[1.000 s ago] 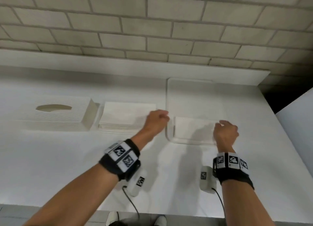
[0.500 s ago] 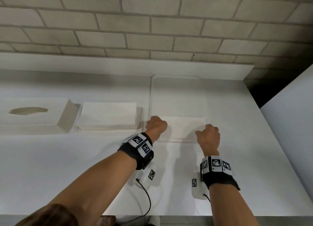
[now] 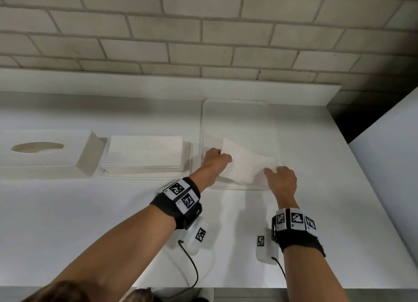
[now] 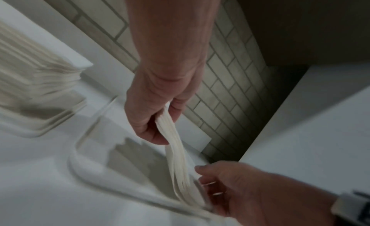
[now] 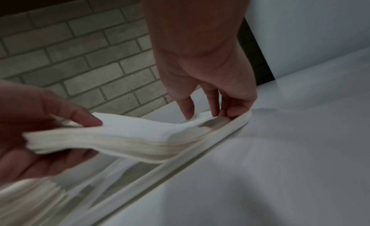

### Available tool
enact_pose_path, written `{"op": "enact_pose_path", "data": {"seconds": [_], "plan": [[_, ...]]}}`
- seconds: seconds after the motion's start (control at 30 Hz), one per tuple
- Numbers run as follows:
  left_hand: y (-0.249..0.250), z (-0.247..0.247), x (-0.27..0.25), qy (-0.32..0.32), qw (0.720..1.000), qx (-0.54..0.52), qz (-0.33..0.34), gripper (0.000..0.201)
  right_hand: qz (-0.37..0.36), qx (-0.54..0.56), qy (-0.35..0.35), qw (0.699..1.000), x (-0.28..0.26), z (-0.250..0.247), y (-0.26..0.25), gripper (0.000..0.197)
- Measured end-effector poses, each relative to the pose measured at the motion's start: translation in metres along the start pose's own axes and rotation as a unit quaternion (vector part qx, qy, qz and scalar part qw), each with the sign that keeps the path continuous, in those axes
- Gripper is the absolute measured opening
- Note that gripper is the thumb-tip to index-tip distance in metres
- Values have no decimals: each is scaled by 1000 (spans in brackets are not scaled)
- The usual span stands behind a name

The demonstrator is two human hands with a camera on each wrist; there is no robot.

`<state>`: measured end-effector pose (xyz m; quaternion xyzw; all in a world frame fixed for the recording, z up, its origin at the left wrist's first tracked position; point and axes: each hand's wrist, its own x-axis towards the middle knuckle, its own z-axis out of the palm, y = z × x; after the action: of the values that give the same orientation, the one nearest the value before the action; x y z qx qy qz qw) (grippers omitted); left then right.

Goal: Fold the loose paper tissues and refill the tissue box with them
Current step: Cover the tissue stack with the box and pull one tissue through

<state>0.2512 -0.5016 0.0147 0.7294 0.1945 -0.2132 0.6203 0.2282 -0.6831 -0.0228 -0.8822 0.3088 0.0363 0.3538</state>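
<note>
With the left hand (image 3: 214,160) pinching one end of the tissue wad (image 3: 245,166) off the tray (image 3: 235,111) and the right hand's (image 3: 281,180) fingers curled on the other, I'd lift both ends level so no sheets slip out.

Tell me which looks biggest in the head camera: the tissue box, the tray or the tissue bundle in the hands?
1. Tray
2. Tissue box, though it runs off the picture's left edge, so unsure
3. Tissue bundle
</note>
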Motion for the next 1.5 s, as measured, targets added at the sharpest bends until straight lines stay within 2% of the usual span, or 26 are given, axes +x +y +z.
{"op": "enact_pose_path", "data": {"seconds": [0.03, 0.13, 0.17, 0.2, 0.23, 0.27, 0.3, 0.33, 0.37, 0.4, 0.43, 0.57, 0.63, 0.73, 0.83, 0.9, 0.97, 1.0, 1.1, 1.17, 1.27, 1.4, 1.5], "plan": [[6, -2, -6, -14, 1000, -14, 8, 12, -4, 14, 1, 1000, -2, -2, -3, 37], [27, -11, -24, -51, 996, -63, 36, 32, 31, 84, 8, 996, -8, -7, -13, 57], [34, -17, -32, -64, 993, -84, 49, 33, 53, 151, -1, 987, -8, -7, -15, 61], [41, -25, -40, -74, 990, -105, 62, 32, 87, 242, -34, 966, -10, -8, -18, 68], [49, -33, -49, -87, 986, -125, 74, 32, 117, 349, -84, 926, -12, -9, -18, 76], [55, -44, -58, -97, 981, -144, 84, 32, 140, 443, -138, 875, -16, -9, -18, 84], [59, -55, -66, -103, 977, -161, 91, 32, 157, 519, -186, 819, -20, -10, -20, 91], [59, -69, -71, -102, 974, -176, 95, 34, 167, 562, -228, 777, -26, -11, -22, 96], [56, -83, -75, -96, 973, -186, 95, 36, 158, 585, -265, 750, -32, -11, -25, 98], [50, -98, -78, -86, 973, -193, 91, 37, 139, 592, -291, 739, -41, -12, -31, 97], [42, -112, -81, -77, 974, -196, 84, 37, 118, 589, -310, 737, -52, -12, -39, 91], [-5, -171, -88, -20, 982, -180, 45, 38, 47, 525, -360, 769, -95, 9, -70, 39], [-30, -201, -94, -16, 984, -177, 29, 31, 30, 478, -379, 792, -113, 31, -80, 41], [-63, -242, -97, -26, 969, -243, -25, 16, 36, 412, -415, 810, -138, 67, -91, 38], [-89, -271, -98, -26, 968, -238, -79, 29, 41, 351, -446, 822, -159, 98, -100, 36], [-101, -283, -98, -22, 977, -195, -86, 37, 14, 293, -427, 855, -168, 114, -102, 28], [-111, -289, -95, 6, 990, -131, -56, 34, -27, 251, -374, 893, -176, 122, -105, 22], [-114, -289, -95, 26, 994, -100, -31, 34, -44, 250, -351, 901, -180, 124, -105, 22], [-124, -286, -95, 79, 994, -57, 52, 38, -97, 292, -314, 898, -192, 123, -104, 33], [-135, -285, -95, 76, 992, -49, 93, 46, -141, 286, -297, 900, -198, 123, -98, 38], [-154, -287, -92, 54, 993, -16, 104, 56, -156, 262, -295, 906, -203, 132, -85, 45], [-160, -283, -90, 54, 988, 1, 144, 46, -156, 244, -256, 922, -207, 139, -80, 39], [-159, -284, -90, 64, 982, 8, 179, 41, -153, 253, -232, 927, -206, 140, -78, 44]]}}
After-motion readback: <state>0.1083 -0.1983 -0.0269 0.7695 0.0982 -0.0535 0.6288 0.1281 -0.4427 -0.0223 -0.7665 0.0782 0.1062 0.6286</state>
